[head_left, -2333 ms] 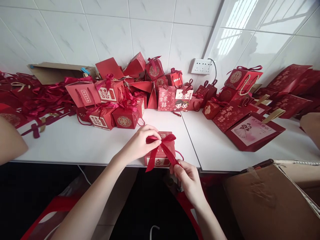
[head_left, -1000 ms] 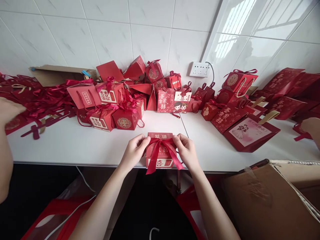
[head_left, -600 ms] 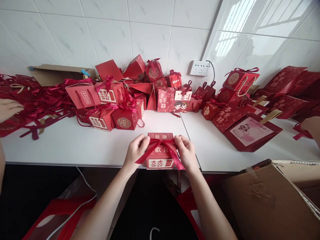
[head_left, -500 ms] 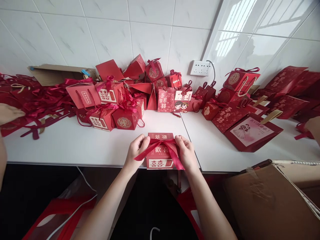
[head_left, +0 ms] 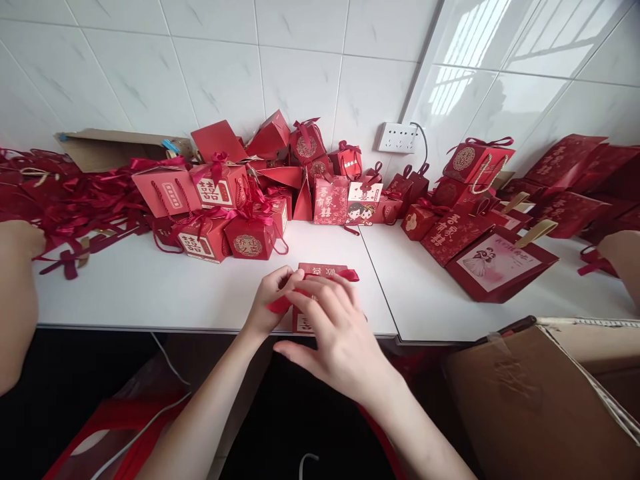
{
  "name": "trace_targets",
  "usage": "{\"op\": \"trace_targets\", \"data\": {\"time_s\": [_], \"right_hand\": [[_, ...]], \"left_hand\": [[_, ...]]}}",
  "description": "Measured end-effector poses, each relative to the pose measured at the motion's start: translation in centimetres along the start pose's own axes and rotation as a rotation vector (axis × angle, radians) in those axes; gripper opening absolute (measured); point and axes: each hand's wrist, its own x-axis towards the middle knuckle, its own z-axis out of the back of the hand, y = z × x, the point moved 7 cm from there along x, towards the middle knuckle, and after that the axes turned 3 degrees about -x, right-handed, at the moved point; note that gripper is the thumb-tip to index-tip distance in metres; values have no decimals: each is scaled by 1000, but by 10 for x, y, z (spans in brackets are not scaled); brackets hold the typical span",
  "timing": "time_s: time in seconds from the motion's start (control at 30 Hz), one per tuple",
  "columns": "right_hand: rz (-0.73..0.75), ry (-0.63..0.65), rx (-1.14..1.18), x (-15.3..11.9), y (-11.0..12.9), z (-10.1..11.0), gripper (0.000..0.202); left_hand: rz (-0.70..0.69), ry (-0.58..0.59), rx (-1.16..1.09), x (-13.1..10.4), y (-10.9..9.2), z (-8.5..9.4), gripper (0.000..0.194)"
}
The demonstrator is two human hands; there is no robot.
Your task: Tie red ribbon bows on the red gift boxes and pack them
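Note:
A small red gift box [head_left: 323, 269] with gold characters sits at the table's front edge, mostly covered by my hands. My left hand [head_left: 271, 297] is closed on the red ribbon [head_left: 281, 305] at the box's left side. Over the top of the box lies my right hand [head_left: 327, 310], palm down, its fingers spread and its thumb stretched toward the left. A loop of the ribbon shows just beyond the right fingers, and the rest of the bow is hidden beneath them.
Finished-looking red boxes [head_left: 250, 237] stand behind. Red ribbons [head_left: 100, 207] heap at left, and tent-shaped boxes [head_left: 500, 263] lie at right. A cardboard carton [head_left: 505, 393] is at front right. Other people's hands [head_left: 17, 293] reach in at both sides.
My right hand has let go of the bow's right side and swung left over the box, its fingers opening. My left hand still grips the ribbon. The other person's arm at left has moved further in.

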Motion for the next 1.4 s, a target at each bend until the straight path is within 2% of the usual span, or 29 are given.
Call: {"op": "trace_targets", "data": {"time_s": [0.1, 0.2, 0.27, 0.33, 0.4, 0.47, 0.6, 0.73, 0.83, 0.97, 1.4], "right_hand": [[-9, 45, -107, -3, 1, -21, 30], [-11, -47, -66, -13, -6, -21, 22], [6, -106, -4, -20, -9, -16, 19], [23, -146, 31, -25, -11, -12, 18], [26, -178, 29, -29, -11, -9, 20], [14, -210, 10, -32, -12, -8, 21], [8, -248, 2, -34, -12, -8, 21], [33, -259, 37, -36, -13, -7, 21], [38, -269, 69, -38, -14, -6, 22], [51, -292, 103, -39, -15, -4, 20], [71, -266, 120, -38, -11, -3, 17]], "left_hand": [[11, -19, 47, 2, 4, 3, 42], [-1, -30, 153, 2, 2, 10, 39], [-93, -121, 245, 1, -12, 18, 27], [-259, -164, 349, -2, -35, 20, 16], [-410, -60, 452, -5, -56, 7, 13], [-462, 92, 528, -6, -67, -9, 17], [-421, 249, 543, -4, -66, -23, 16], [-388, 306, 430, 0, -59, -22, 9], [-302, 345, 359, 3, -50, -20, 6], [-227, 347, 308, 7, -42, -19, 4], [-186, 342, 312, 8, -39, -21, 7]]}}
